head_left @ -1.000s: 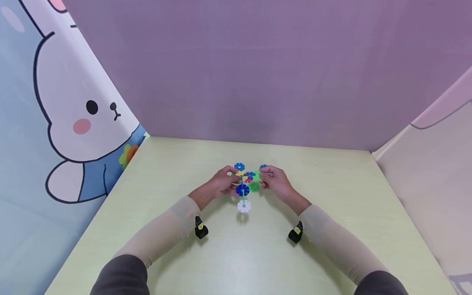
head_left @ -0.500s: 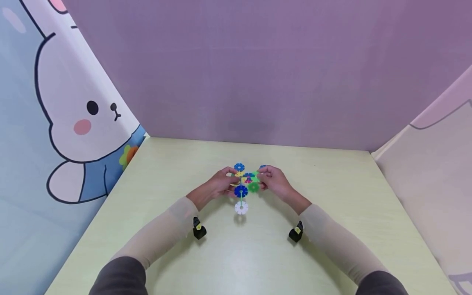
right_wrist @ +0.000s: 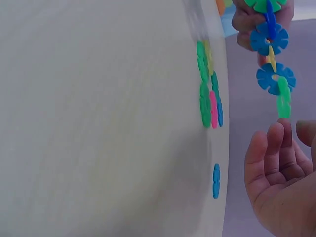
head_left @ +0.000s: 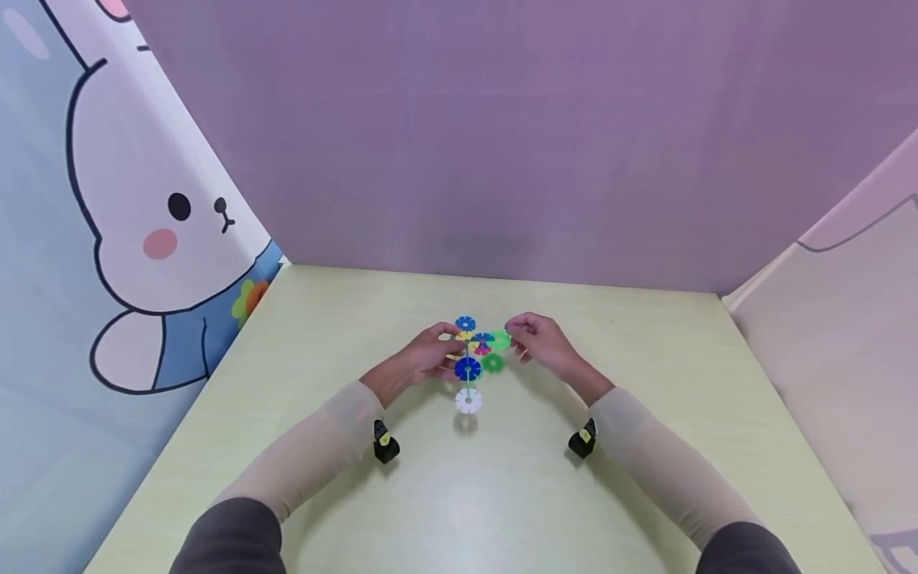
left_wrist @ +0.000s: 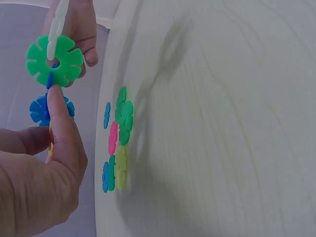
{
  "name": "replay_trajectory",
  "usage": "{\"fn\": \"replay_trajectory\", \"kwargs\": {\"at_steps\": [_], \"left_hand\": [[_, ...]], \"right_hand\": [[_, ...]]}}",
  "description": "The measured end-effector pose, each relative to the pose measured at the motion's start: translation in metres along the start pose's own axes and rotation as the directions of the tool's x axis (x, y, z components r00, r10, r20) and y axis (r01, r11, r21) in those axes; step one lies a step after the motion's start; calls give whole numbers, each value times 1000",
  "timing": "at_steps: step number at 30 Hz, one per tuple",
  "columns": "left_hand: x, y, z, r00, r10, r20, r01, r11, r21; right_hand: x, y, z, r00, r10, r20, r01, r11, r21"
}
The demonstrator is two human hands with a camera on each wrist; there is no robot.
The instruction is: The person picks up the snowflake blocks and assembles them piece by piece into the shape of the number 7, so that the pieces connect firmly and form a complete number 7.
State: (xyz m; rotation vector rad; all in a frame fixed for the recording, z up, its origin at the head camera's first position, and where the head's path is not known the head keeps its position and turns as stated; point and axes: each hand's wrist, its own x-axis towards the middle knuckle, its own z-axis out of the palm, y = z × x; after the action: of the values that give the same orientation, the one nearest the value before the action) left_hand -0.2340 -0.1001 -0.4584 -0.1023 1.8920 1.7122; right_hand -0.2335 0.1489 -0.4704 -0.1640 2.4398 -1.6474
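My left hand (head_left: 430,351) pinches a chain of slotted interlocking plastic discs between thumb and index finger. The chain, held above the table, includes a white disc (head_left: 468,401), a dark blue disc (head_left: 468,369), a green disc (left_wrist: 69,58), lighter blue discs (right_wrist: 269,39) and a small yellow disc (right_wrist: 272,59). At its far end sits a light green disc (right_wrist: 284,98). Just beyond that end is my right hand (head_left: 543,344), fingers loosely bent and thumb apart. One fingertip lies at the light green disc's edge; whether it touches, I cannot tell.
Loose discs lie flat on the pale table (head_left: 502,494) beneath the chain: several green ones (left_wrist: 123,116), a pink one (left_wrist: 113,138), a yellow one (left_wrist: 122,168) and blue ones (right_wrist: 216,181). A purple partition (head_left: 502,159) stands behind, with a rabbit-print panel (head_left: 143,199) at left.
My right hand has let go of the light green disc and moved slightly right and away, leaving the disc on the chain. The left hand stays nearly still with the chain.
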Motion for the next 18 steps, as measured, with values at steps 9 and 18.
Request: {"fn": "replay_trajectory", "kwargs": {"at_steps": [9, 18], "left_hand": [[0, 0, 0, 1000, -3, 10, 3, 1000, -5], [3, -3, 1, 1000, -2, 16, 2, 1000, -2]], "right_hand": [[7, 1, -11, 999, -35, -21, 32, 992, -120], [21, 7, -21, 989, -121, -81, 84, 930, -358]]}}
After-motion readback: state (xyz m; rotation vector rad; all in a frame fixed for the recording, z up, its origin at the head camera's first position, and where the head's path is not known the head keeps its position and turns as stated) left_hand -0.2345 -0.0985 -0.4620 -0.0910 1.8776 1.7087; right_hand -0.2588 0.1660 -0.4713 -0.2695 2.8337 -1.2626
